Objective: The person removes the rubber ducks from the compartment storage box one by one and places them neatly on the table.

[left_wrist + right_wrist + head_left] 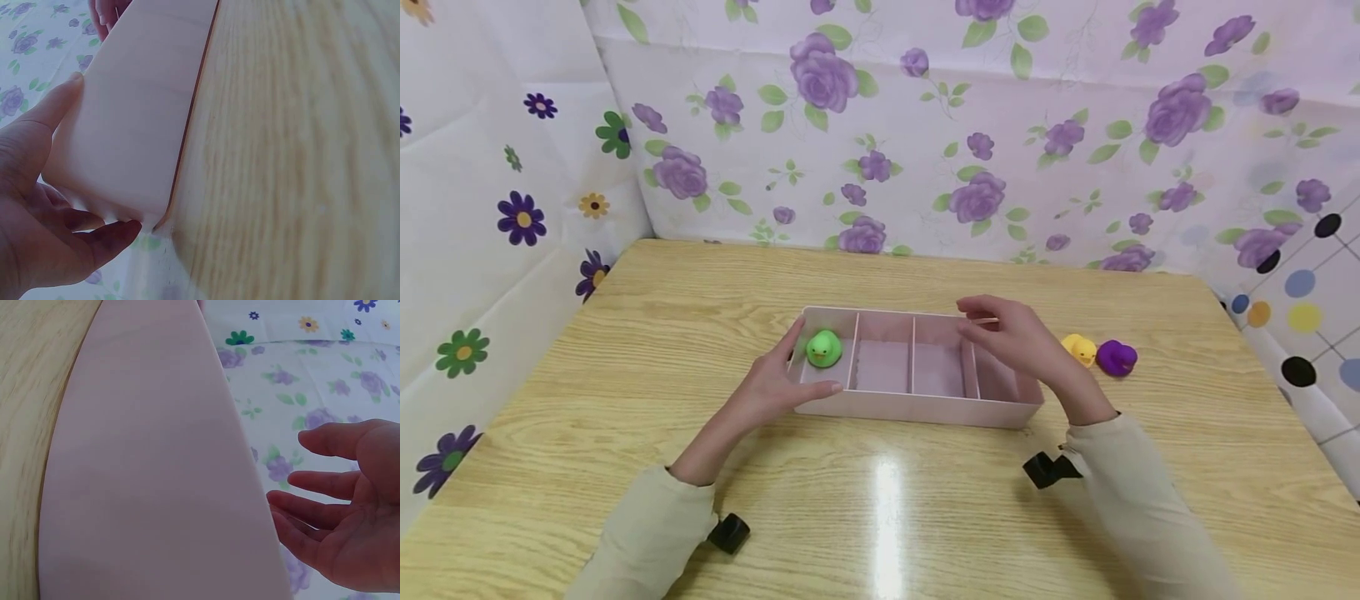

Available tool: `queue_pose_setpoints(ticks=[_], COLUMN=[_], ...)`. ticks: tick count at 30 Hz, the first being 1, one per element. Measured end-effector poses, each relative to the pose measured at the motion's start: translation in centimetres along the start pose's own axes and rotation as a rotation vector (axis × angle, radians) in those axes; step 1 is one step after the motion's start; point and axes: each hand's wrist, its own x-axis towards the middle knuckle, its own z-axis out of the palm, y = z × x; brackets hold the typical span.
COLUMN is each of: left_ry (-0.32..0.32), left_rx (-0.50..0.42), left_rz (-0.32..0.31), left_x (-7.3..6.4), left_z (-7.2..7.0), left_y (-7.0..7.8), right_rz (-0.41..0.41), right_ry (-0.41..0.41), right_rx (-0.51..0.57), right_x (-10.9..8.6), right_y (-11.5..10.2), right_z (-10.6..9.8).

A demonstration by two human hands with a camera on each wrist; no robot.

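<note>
A pale pink divided box (917, 408) sits on the table, with a green rubber duck (823, 349) in its leftmost compartment. My left hand (771, 379) grips the box's left end, the thumb on the front rim and the fingers along the end wall. In the left wrist view the same hand (47, 206) curls its fingers around the box corner. Over the right end of the box is my right hand (1011, 333), holding nothing, its fingers loosely bent. The right wrist view shows that hand (350, 500) with thumb and fingers spread beside the box rim.
Right of the box, a yellow rubber duck (1079, 350) and a purple rubber duck (1117, 358) lie side by side on the wooden table (820, 517). A flowered cloth (917, 142) hangs behind the table, with more patterned cloth at both sides.
</note>
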Motion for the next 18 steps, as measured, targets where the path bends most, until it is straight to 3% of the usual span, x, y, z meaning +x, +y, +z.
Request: queue_pose_setpoints(ticks=[18], left_ry=[0.003], left_rx=[0.003], left_rz=[0.006], left_x=[0.1], left_z=[0.0], left_y=[-0.1], right_rz=[-0.065], right_ry=[-0.030], right_rx=[0.052], right_x=[2.2], right_y=[-2.4], right_z=[2.6])
